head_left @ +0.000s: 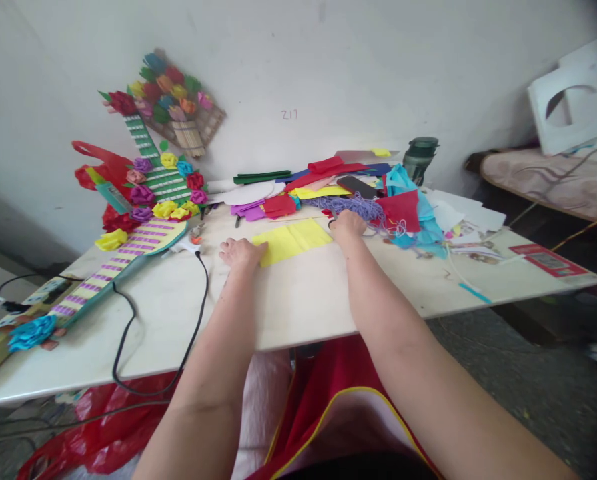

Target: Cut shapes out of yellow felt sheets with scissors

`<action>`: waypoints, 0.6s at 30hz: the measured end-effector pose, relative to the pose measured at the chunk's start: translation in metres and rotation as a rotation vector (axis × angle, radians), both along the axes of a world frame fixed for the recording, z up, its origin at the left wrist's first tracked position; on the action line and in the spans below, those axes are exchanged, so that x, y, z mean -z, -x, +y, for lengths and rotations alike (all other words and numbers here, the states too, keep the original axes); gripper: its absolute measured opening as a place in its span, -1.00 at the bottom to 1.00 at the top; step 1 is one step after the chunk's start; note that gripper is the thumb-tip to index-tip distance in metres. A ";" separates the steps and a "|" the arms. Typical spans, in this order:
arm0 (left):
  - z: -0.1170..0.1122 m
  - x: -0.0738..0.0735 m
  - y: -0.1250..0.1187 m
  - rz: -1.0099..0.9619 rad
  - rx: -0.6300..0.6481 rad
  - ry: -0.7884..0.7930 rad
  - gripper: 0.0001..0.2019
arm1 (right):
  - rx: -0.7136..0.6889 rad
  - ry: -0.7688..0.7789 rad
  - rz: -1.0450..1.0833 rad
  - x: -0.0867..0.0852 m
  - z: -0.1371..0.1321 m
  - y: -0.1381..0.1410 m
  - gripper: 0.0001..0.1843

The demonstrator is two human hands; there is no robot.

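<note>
A yellow sheet of felt (291, 241) lies flat on the white table (288, 300), straight ahead of me. My left hand (241, 253) rests at the sheet's left edge, fingers curled down onto it. My right hand (348, 223) sits at the sheet's right corner, fingers bent and pressing there, just in front of a tangle of purple yarn (351, 206). Whether either hand pinches the sheet or only presses on it is not clear.
A heap of coloured felt pieces (328, 180) fills the table's far side, with a dark bottle (419, 157) behind. Paper-flower crafts (148, 193) stand at the left. A black cable (193, 320) runs across the table's left half. A red card (548, 259) lies at the right.
</note>
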State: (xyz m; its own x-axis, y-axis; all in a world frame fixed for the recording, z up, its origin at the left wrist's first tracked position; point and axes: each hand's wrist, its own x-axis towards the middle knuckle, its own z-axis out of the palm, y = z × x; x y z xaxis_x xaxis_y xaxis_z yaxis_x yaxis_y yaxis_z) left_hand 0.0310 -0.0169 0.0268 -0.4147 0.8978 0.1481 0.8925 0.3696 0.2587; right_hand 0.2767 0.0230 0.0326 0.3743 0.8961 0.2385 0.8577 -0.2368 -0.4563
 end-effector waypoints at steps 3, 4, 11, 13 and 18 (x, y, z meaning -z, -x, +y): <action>0.000 0.001 -0.002 0.003 0.002 -0.018 -0.40 | 0.066 0.029 0.033 0.001 0.000 0.001 -0.67; 0.000 0.001 -0.002 0.003 0.006 -0.030 -0.41 | 0.067 0.026 0.037 0.001 0.000 0.001 -0.67; 0.000 0.005 -0.003 0.018 0.001 -0.043 -0.42 | 0.065 0.050 -0.010 0.004 0.000 0.002 -0.62; 0.001 0.005 -0.003 0.021 0.007 -0.049 -0.43 | 0.077 0.049 -0.047 0.003 -0.001 0.002 -0.59; 0.000 0.004 -0.004 0.015 0.005 -0.029 -0.42 | 0.041 0.020 -0.077 -0.006 -0.009 0.010 -0.61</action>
State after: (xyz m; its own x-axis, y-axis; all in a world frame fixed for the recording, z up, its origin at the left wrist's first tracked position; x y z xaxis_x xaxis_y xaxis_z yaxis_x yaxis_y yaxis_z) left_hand 0.0350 -0.0167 0.0225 -0.4077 0.8951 0.1802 0.8982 0.3577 0.2553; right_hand 0.2672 0.0144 0.0387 0.3922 0.8851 0.2506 0.8795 -0.2809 -0.3843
